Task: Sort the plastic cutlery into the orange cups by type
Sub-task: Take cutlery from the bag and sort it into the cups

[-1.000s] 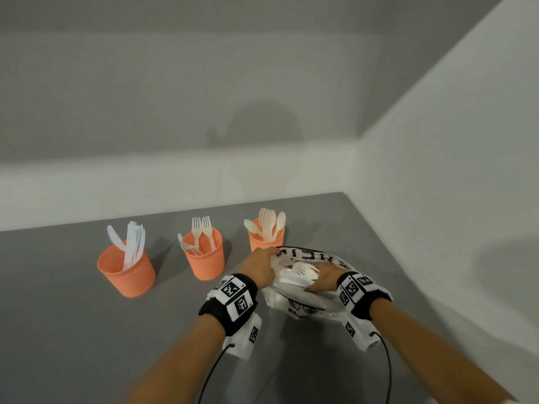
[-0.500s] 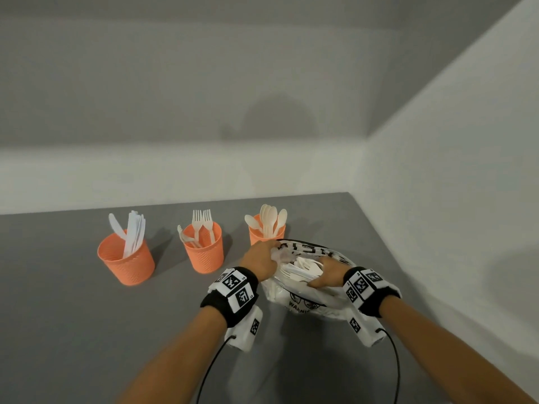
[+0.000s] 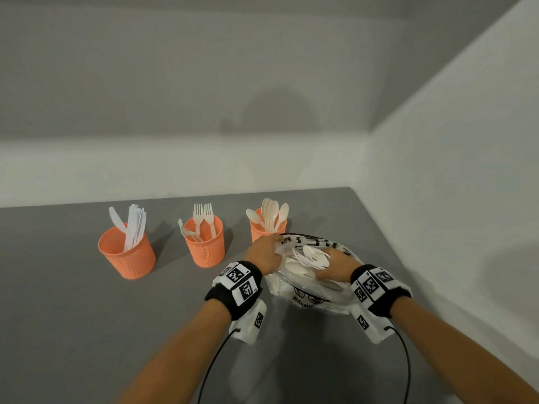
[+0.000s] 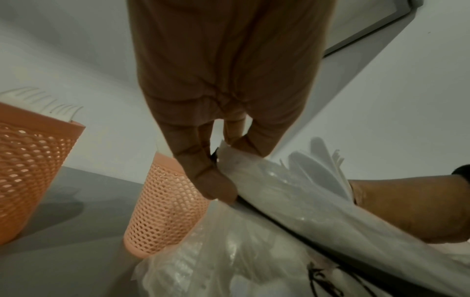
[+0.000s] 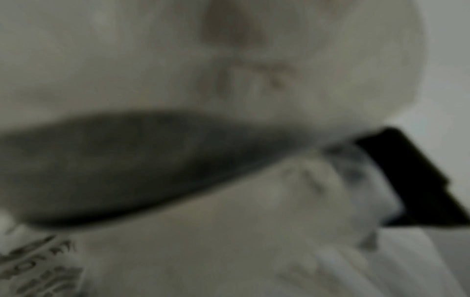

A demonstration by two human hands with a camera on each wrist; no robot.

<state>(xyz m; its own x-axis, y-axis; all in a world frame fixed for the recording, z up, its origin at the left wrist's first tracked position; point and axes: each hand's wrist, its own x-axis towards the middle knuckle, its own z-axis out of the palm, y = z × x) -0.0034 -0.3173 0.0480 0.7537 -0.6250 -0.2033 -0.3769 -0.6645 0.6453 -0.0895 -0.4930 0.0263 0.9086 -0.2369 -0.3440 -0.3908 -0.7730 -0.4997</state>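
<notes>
Three orange mesh cups stand in a row: the knife cup (image 3: pixel 127 253), the fork cup (image 3: pixel 205 247) and the spoon cup (image 3: pixel 267 230). Just in front of the spoon cup lies a clear printed plastic bag (image 3: pixel 309 300) with loose white cutlery inside. My left hand (image 3: pixel 275 247) pinches the bag's upper edge (image 4: pixel 230 155) and holds it up. Reaching into the bag's mouth, my right hand (image 3: pixel 326 265) grips a fanned bundle of white cutlery (image 3: pixel 310 255), also seen in the left wrist view (image 4: pixel 318 166). The right wrist view is blurred against the bag.
The grey table (image 3: pixel 73 330) meets a white wall at the back and another wall (image 3: pixel 452 228) close on the right. Bare tabletop lies to the left of and in front of the cups. Black cables hang from both wrist units.
My right hand has gathered more cutlery inside the bag and raised it a little, so the pieces now fan out at the opening. My left hand still holds the bag's edge.
</notes>
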